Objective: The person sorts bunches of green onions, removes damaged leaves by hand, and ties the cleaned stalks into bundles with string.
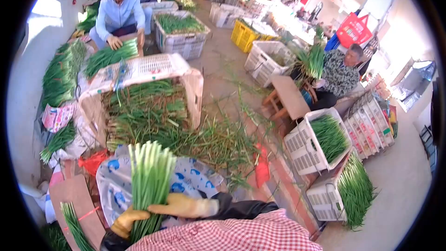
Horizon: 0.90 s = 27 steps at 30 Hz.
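Observation:
A thick bunch of garlic chives (151,172) stands upright in front of me, pale cut ends at the top and green leaves below. My left hand (127,221), in a yellowish glove, is closed round the lower left side of the bunch. From the right, my right hand (181,205), gloved too, wraps the bunch a little higher, its fingers reaching towards the left hand. A white cloth with blue prints (188,179) lies behind the bunch. To the left, a smaller bundle of chives (76,227) lies on a brown board (74,195) beside a red tie.
A tipped white crate (195,97) holding chives stands ahead, with loose leaves (218,144) strewn over the floor. Chive-filled crates (302,151) stand at right, near a wooden stool (290,97). Seated people (118,14) handle greens at left and right.

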Tool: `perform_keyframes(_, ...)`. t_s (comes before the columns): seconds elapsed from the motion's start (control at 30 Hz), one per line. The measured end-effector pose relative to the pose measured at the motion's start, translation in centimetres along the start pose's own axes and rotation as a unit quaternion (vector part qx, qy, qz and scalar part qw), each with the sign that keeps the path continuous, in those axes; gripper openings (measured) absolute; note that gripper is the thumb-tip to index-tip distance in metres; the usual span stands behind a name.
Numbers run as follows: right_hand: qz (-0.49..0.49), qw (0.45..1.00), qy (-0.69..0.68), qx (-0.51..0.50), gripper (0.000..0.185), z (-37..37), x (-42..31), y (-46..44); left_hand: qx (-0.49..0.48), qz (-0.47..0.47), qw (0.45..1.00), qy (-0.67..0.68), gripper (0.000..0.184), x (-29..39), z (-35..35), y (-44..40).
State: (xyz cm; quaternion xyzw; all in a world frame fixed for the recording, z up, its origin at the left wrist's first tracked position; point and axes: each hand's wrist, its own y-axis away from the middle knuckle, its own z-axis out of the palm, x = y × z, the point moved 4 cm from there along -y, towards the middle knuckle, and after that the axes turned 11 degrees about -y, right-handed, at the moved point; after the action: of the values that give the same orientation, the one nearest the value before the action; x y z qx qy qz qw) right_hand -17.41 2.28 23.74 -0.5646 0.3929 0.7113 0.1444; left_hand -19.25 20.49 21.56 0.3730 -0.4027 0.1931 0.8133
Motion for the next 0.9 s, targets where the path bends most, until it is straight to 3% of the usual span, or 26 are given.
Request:
perform_keyframes(0.03,0.014,0.999,0.034,0.012,0.068,-1.3,0.9,0.7,0.002,-0.043,0.998,0.040,0.068,1.2,1.2,0.5)
perform_keyframes(0.07,0.088,0.995,0.034,-0.012,0.070,-2.9,-0.6,2.4,-0.032,-0.033,0.998,0.033,0.069,2.0,2.1,0.4)
perform_keyframes(0.1,0.233,0.971,0.020,-0.047,0.060,-4.6,-2.9,4.5,-0.057,-0.026,0.997,0.034,0.069,2.1,2.3,0.1)
perform_keyframes(0.13,-0.088,0.992,0.086,0.027,0.050,-6.8,1.9,3.4,-0.050,-0.052,0.996,0.047,0.070,1.8,2.1,0.1)
perform_keyframes(0.17,-0.120,0.990,0.002,0.075,0.040,-9.5,3.4,4.0,-0.047,-0.077,0.994,0.057,0.070,1.5,1.8,0.2)
perform_keyframes(0.23,-0.071,0.957,-0.061,0.276,0.021,-12.7,0.1,6.7,-0.036,-0.079,0.985,0.151,0.070,0.2,1.7,-0.1)
perform_keyframes(0.3,-0.208,0.888,-0.105,0.396,0.025,-13.7,0.3,7.2,0.006,-0.050,0.977,0.207,0.069,-1.3,1.1,-0.3)
perform_keyframes(0.33,-0.205,0.891,-0.111,0.389,0.025,-13.2,0.2,6.5,0.008,-0.044,0.976,0.214,0.069,-2.0,0.7,-0.5)
perform_keyframes(0.4,-0.357,0.816,0.222,0.397,0.035,-10.7,-4.2,5.7,0.002,-0.039,0.977,0.211,0.069,-2.0,0.7,-0.9)
perform_keyframes(0.53,-0.350,0.801,0.354,0.333,0.041,-7.7,-6.4,1.1,0.011,-0.045,0.978,0.204,0.069,-1.6,1.2,-0.8)
perform_keyframes(0.6,-0.371,0.744,0.447,0.329,0.034,-7.6,-4.7,-1.2,0.028,-0.074,0.980,0.184,0.070,-1.9,0.2,-0.3)
perform_keyframes(0.7,-0.338,0.783,0.390,0.347,0.022,-9.3,-3.4,-2.4,0.028,-0.045,0.978,0.199,0.069,-2.1,0.5,-0.8)
perform_keyframes(0.77,-0.342,0.772,0.346,0.409,0.015,-11.1,-2.1,-3.2,0.018,-0.056,0.970,0.234,0.070,-2.9,0.6,-1.0)
perform_keyframes(0.8,-0.341,0.825,0.140,0.427,0.015,-13.4,-1.2,-3.2,0.022,-0.054,0.969,0.241,0.070,-2.6,0.7,-1.0)
perform_keyframes(0.83,-0.330,0.840,-0.073,0.425,0.016,-15.7,-0.1,-3.4,0.028,-0.049,0.967,0.249,0.070,-2.3,0.8,-1.0)
perform_keyframes(0.9,-0.274,0.839,-0.047,0.468,0.027,-20.8,1.5,-2.9,0.029,-0.052,0.968,0.242,0.072,-2.7,-0.2,-0.6)
